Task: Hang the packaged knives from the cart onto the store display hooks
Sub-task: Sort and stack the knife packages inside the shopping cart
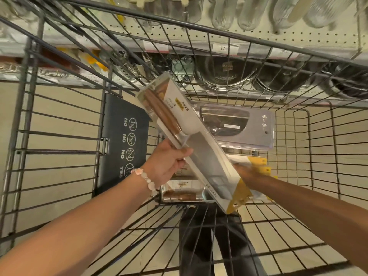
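Observation:
I look down into a wire shopping cart [298,136]. My left hand [167,164] grips a long packaged knife [191,140] with a brown wooden handle and a yellow hang tab, held diagonally above the cart's inside. My right hand [242,172] reaches under this package toward yellow-topped packages [258,164] lying in the cart; its fingers are hidden. A grey packaged cleaver [239,126] lies further back in the cart, and another wood-handled knife package [182,193] lies below my left wrist.
The cart's black child-seat flap [123,140] with NO/YES signs hangs at the left. Beyond the cart stand store shelves with steel bowls and strainers [225,76], glass jars [249,12] and a pegboard [278,36] with price tags. Tiled floor shows below.

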Demonstrator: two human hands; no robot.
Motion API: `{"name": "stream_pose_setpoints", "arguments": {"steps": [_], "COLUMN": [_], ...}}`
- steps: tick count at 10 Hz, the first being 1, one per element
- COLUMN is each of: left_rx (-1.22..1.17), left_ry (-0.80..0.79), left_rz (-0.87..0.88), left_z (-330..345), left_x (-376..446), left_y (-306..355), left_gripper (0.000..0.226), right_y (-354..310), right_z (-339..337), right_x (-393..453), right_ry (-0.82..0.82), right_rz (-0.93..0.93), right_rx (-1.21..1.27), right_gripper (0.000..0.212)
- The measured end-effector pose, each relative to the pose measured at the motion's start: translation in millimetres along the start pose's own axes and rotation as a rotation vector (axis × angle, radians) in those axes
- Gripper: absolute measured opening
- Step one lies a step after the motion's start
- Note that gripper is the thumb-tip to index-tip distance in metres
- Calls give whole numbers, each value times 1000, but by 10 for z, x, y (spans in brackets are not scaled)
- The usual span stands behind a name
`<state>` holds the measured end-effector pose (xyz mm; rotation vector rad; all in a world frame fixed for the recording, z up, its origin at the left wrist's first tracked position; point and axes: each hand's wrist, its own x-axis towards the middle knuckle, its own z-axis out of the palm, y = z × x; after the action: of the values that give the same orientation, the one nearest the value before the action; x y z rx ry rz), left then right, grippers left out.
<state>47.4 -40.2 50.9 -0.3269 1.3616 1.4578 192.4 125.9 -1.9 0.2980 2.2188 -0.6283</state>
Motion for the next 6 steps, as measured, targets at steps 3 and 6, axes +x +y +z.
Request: {"name": "stream_pose_setpoints", "arguments": {"steps": [3,6], "left_rx": [-21,-14], "left_ry": [-34,-57], "left_rz": [9,23], "left_z": [-40,-53], "left_x": [24,40], "left_y": [-21,-12], "left_gripper": [32,30], "right_y": [373,378], "right_z": [409,308], "right_x": [244,65], "right_ry": [-91,-220], "right_rz": [110,199], "right_rx": [117,84], "right_gripper": [43,23]}}
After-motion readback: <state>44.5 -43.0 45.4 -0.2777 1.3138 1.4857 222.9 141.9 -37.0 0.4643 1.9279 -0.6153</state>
